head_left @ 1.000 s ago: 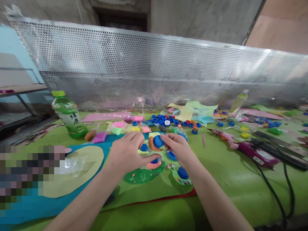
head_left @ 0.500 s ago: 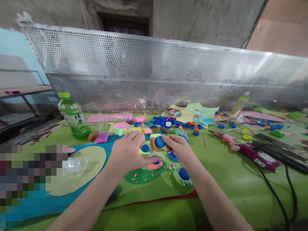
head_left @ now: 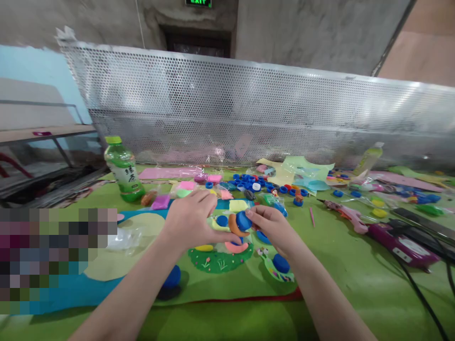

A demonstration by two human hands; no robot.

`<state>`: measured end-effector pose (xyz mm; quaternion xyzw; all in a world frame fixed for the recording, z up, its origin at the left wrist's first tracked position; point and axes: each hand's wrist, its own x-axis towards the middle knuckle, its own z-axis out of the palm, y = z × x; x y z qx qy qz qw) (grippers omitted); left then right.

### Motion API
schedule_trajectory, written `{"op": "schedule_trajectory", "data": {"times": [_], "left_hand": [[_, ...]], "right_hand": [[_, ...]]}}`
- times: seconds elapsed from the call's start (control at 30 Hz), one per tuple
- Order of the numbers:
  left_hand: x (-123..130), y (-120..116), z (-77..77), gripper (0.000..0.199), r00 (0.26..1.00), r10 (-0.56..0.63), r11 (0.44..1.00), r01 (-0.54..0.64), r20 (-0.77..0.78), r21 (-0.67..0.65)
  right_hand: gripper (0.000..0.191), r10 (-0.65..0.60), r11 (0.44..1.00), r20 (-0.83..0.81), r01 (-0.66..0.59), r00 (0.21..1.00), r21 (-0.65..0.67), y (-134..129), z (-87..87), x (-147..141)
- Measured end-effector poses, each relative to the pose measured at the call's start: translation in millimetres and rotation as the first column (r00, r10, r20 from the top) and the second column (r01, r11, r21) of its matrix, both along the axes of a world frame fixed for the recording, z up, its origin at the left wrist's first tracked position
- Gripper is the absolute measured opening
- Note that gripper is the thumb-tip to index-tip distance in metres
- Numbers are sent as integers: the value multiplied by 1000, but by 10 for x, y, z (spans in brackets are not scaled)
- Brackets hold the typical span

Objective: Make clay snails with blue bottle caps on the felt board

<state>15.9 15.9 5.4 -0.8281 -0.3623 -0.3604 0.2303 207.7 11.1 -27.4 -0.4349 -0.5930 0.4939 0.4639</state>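
Observation:
My right hand [head_left: 272, 223] pinches a blue bottle cap [head_left: 243, 220] with a curved orange clay piece [head_left: 237, 226] along its left and lower side. My left hand [head_left: 192, 218] is beside it, its thumb reaching under the orange clay; its other fingers are bent, partly hidden. Below lies a green card with a dark green oval [head_left: 220, 259] bearing clay flowers. Near my hands are a pink clay curve [head_left: 237, 247], a second blue cap [head_left: 222, 220] with pale yellow clay, and a light green snail [head_left: 272, 270] with eyes and a blue cap.
A green tea bottle [head_left: 124, 170] stands at the left. Many blue caps [head_left: 249, 180] lie at the back. A purple glue gun [head_left: 401, 246] with a cable is on the right. A yellow-green paper oval [head_left: 142, 237] lies left, beside a blurred area.
The view has shifted, so things on the table appear further right. The cap and orange clay are lower, and my left thumb now meets the orange clay.

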Motion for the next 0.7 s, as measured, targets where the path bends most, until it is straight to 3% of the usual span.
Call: {"op": "schedule_trajectory", "data": {"times": [0.17,0.3,0.4,0.53,0.7], "left_hand": [[-220,-15,126,68,993,3,972,24,116,-234],[-793,-55,330,47,938,221,945,-137,269,-297],[-1276,-1,369,34,895,385,883,-286,225,-373],[-1720,296,191,28,884,466,730,-398,-22,-556],[-1845,778,-158,28,827,510,543,-522,-236,-658]], "right_hand": [[46,-4,1000,80,3,997,4,37,-60,21],[49,-72,997,220,65,973,36,94,-52,-6],[42,-57,997,300,37,952,72,101,52,-157],[33,29,991,420,-80,907,104,122,207,-592],[29,108,981,528,-178,842,83,241,179,-1203]]}}
